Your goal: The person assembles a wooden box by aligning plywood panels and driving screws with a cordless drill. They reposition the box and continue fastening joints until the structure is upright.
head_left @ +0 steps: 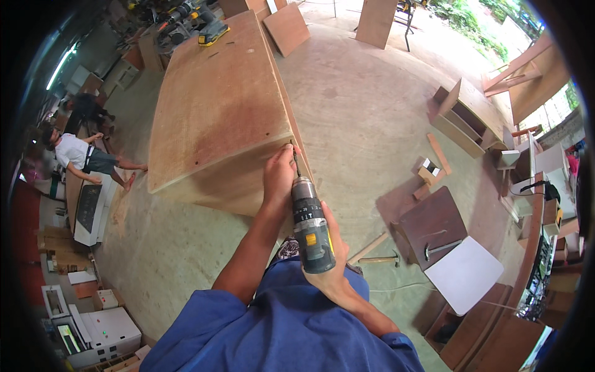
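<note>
A cordless drill with a grey and black body points away from me, its long thin bit reaching the near right corner of a large wooden cabinet. My right hand is wrapped round the drill's handle, which is mostly hidden beneath the body. At the bit's tip my left hand has its fingers pinched together against the cabinet's edge. Whatever small thing those fingers hold is too hidden to name. Two dark screw spots show in the panel near that edge.
A yellow and black battery tool rests on the cabinet's far end. Right of me are a hammer, a white panel, a brown board and an open wooden cabinet. A person in a white shirt is at the left.
</note>
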